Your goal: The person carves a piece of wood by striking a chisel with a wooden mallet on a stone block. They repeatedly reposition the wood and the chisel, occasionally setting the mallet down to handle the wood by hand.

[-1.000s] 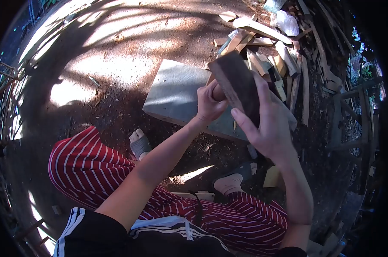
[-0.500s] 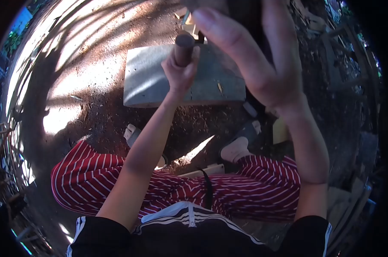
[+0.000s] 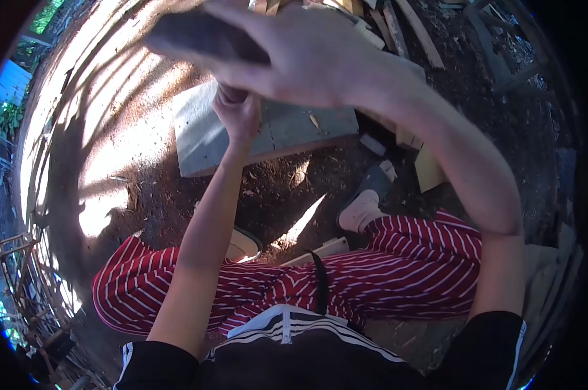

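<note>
My left hand is wrapped round an upright, round-ended brown handle over a grey slab. The handle's lower part is hidden behind my fist. My right hand is closed round a dark brown block, held close above the handle's top end. In this view the block and right hand overlap the handle and the slab's far part. A small pale wood chip lies on the slab to the right of my left hand.
Wooden strips lie beyond the slab at the upper right. A small grey block and a yellowish wood piece are near my foot. Sticks and wooden frames stand at the right.
My right hand has swung left and down with the dark block, from the upper right to over the handle. My left hand still grips the handle. The view has tilted slightly.
</note>
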### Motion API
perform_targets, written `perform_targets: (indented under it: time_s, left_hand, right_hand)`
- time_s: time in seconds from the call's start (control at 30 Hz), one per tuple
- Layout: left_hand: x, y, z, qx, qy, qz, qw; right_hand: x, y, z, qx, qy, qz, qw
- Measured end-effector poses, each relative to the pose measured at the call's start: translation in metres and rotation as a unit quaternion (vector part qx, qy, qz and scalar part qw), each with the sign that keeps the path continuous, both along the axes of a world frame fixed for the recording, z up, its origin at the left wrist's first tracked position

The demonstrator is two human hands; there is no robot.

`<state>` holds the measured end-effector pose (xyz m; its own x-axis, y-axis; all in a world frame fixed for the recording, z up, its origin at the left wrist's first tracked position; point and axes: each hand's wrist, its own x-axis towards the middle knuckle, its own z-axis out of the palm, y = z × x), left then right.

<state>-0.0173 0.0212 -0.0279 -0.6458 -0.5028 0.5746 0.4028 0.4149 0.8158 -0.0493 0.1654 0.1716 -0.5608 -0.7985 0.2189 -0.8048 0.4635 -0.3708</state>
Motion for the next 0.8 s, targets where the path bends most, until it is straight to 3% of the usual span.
perform_targets:
  time_s: [0.07,0.1,0.13,0.17,0.2,0.27,0.33,0.37,0.4,0.47,0.5,0.53,0.57,0.6,0.63,0.67,0.7,0.73,0.77,0.8]
  left_hand:
    - [0.005,0.01,0.017,0.121,-0.078,0.0,0.99]
    - [0.005,-0.001,0.003,0.116,-0.125,-0.035,0.985]
    - [0.005,0.004,-0.004,0.12,-0.124,-0.032,0.984]
    - [0.004,0.012,-0.008,0.262,-0.034,-0.039,0.964]
    - [0.001,0.014,-0.007,0.392,0.059,-0.048,0.917]
    - [-0.007,0.002,-0.004,0.317,0.019,-0.063,0.946]
    - [0.002,-0.002,0.002,0.178,-0.088,-0.066,0.978]
    - [0.007,0.005,0.012,0.218,-0.086,-0.066,0.97]
    - [0.008,0.004,0.004,0.225,-0.089,-0.064,0.968]
    - [-0.001,-0.007,-0.024,0.256,-0.029,-0.081,0.963]
    - [-0.014,-0.001,-0.054,0.491,0.082,-0.099,0.861]
    - [-0.012,-0.003,-0.048,0.484,0.086,-0.107,0.864]
    - [-0.01,-0.001,-0.043,0.363,0.07,-0.056,0.927]
    - [-0.008,-0.001,-0.036,0.236,0.059,0.004,0.97]
    - [0.005,-0.007,-0.012,0.185,-0.057,-0.077,0.978]
    - [0.002,-0.013,-0.014,0.188,-0.058,-0.082,0.977]
    - [-0.001,-0.018,-0.021,0.187,-0.095,-0.083,0.974]
    - [0.0,-0.022,-0.032,0.186,-0.132,-0.081,0.97]
    - [0.002,-0.024,-0.048,0.252,-0.057,-0.091,0.962]
    - [0.002,-0.02,-0.045,0.25,-0.055,-0.09,0.963]
  right_hand:
    - [0.006,-0.002,0.027,-0.119,-0.158,0.019,0.98]
    - [-0.011,-0.007,-0.003,-0.158,0.141,0.084,0.974]
    - [-0.028,-0.011,-0.031,-0.187,0.431,0.145,0.871]
    - [-0.006,-0.008,-0.026,-0.06,0.214,0.071,0.972]
    - [0.016,-0.003,-0.02,0.068,-0.017,-0.01,0.998]
    - [0.006,0.0,-0.022,0.058,0.029,-0.02,0.998]
    - [0.005,-0.007,-0.012,-0.12,0.073,-0.002,0.99]
    - [0.004,-0.005,0.002,-0.1,-0.05,0.017,0.994]
    - [0.007,-0.006,0.005,-0.187,-0.145,0.052,0.97]
    - [0.0,-0.011,-0.021,-0.27,0.122,0.037,0.954]
    - [0.005,-0.012,-0.03,-0.275,0.129,0.041,0.952]
    - [0.012,-0.012,-0.034,-0.146,0.14,0.02,0.979]
    - [0.012,-0.007,-0.035,-0.011,0.152,-0.008,0.988]
    - [0.007,-0.008,-0.02,-0.014,0.166,-0.012,0.986]
    - [0.008,-0.009,-0.002,-0.012,0.086,-0.015,0.996]
    - [0.008,-0.008,0.013,-0.006,0.005,-0.015,1.0]
    - [0.01,-0.005,0.02,-0.061,0.02,-0.019,0.998]
    - [0.007,-0.017,0.003,-0.269,0.177,-0.018,0.946]
    - [0.011,-0.012,-0.012,-0.131,0.111,-0.022,0.985]
    - [0.019,-0.008,-0.013,0.007,0.045,-0.026,0.999]
